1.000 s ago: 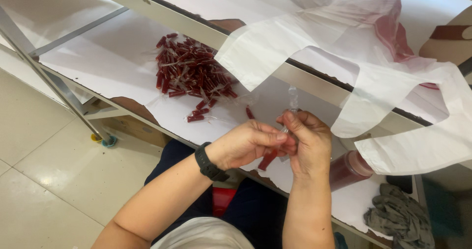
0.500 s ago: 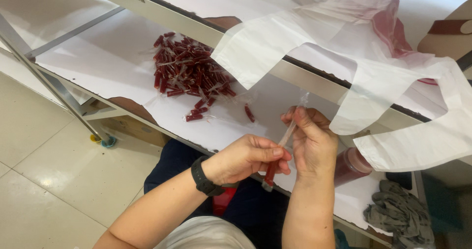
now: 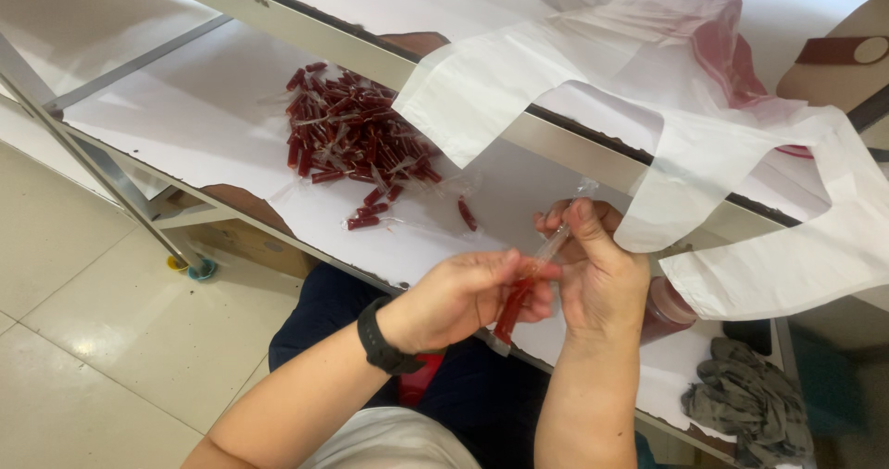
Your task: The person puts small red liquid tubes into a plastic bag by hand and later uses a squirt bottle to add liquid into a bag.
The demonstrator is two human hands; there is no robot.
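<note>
My left hand (image 3: 468, 295) and my right hand (image 3: 595, 263) together hold a thin clear plastic tube part-filled with red liquid (image 3: 515, 307). It slants from lower left to upper right over the front edge of a white-covered shelf (image 3: 213, 126). The left fingers pinch the red lower part; the right thumb and fingers pinch the clear upper end. A black band sits on my left wrist. A pile of several small sealed red tubes (image 3: 356, 140) lies on the shelf to the upper left, with a few strays (image 3: 466, 212) nearer the hands.
White plastic carrier bags (image 3: 741, 163) hang from an upper shelf over a metal rail (image 3: 370, 57) at right. A cup of red liquid (image 3: 669, 307) stands right of my right hand. A grey cloth (image 3: 745, 409) lies at lower right. Tiled floor at left.
The hands have drawn apart slightly and the tube is now stretched out at a slant between them, the right hand raised to its clear end.
</note>
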